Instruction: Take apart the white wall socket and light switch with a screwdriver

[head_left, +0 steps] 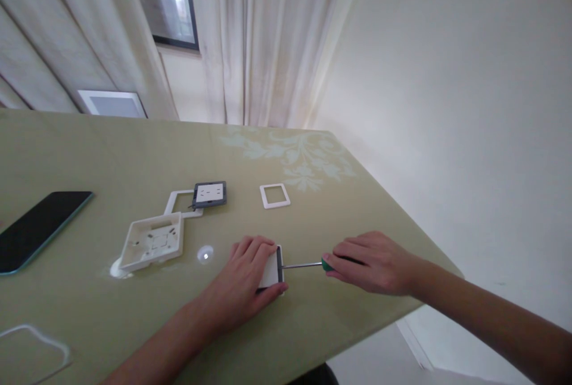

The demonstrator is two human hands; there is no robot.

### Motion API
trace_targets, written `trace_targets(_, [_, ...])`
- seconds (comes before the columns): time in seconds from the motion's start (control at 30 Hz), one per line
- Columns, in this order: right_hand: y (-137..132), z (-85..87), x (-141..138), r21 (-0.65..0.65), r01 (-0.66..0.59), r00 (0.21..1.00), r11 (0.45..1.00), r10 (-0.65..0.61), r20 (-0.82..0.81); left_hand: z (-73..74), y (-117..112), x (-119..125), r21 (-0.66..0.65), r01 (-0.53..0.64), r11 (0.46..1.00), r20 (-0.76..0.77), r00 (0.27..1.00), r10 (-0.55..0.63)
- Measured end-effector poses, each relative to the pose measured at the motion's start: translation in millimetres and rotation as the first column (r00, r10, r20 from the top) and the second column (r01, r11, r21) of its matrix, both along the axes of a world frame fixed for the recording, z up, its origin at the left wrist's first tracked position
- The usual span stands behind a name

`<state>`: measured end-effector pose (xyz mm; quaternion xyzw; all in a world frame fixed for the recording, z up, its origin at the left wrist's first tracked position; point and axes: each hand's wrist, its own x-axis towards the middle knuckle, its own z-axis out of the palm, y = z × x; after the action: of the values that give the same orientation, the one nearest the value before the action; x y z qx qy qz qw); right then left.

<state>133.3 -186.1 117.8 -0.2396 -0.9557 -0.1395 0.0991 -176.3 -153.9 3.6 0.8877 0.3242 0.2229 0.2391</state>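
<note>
Two bare hands rest over a glossy yellow-green tabletop, right of an open white box. The left hand grasps a white-and-grey plate lying flat to the box's right; the right hand, farther right of the box, is wrapped round the green handle of a screwdriver, whose shaft reaches the plate's edge. Just beyond the box, a white frame lies partly under a socket insert; a square frame sits apart, right of the box. Left of the box are a dark phone and, nearer the viewer, a white cable. Well beyond the box, pale leaf patterns mark the tabletop and creamy curtains hang; a plain white wall stands far right of the box.
</note>
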Motion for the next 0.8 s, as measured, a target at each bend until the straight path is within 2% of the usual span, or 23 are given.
trace_targets(0.1, [8.0,28.8,-18.4,0.041,-0.127,0.977,0.991,0.117,0.181,-0.1,-0.3,0.4,0.01,-0.006,1.0,-0.002,1.0,0.006])
trace_targets(0.2, [18.7,34.0,-22.1,0.031,-0.141,0.972,0.99,0.132,0.193,0.4,0.0,0.1,0.014,-0.006,1.0,0.001,1.0,0.006])
trace_targets(0.27, [24.6,22.6,-13.8,-0.02,-0.09,0.989,0.996,0.092,0.118,0.8,0.3,-0.3,0.017,-0.005,1.0,0.005,1.0,0.005])
trace_targets(0.33, [26.0,3.6,-1.3,-0.131,-0.031,0.999,0.991,0.029,-0.018,1.2,0.4,-0.5,0.019,-0.009,1.0,0.012,1.0,0.008])
trace_targets(0.47, [13.1,-35.5,16.4,-0.331,0.072,0.963,0.941,-0.152,-0.222,2.2,0.6,-0.4,0.02,-0.015,1.0,0.022,1.0,0.015])
trace_targets(0.67, [-9.7,-72.6,16.1,-0.382,0.07,0.843,0.921,-0.26,-0.471,2.2,1.8,-2.0,0.008,-0.01,1.0,0.027,1.0,0.01])
trace_targets(0.8, [-19.0,-89.0,9.9,-0.392,0.086,0.78,0.916,-0.307,-0.545,-0.1,1.7,-1.9,0.028,-0.02,0.999,0.058,0.998,0.018])
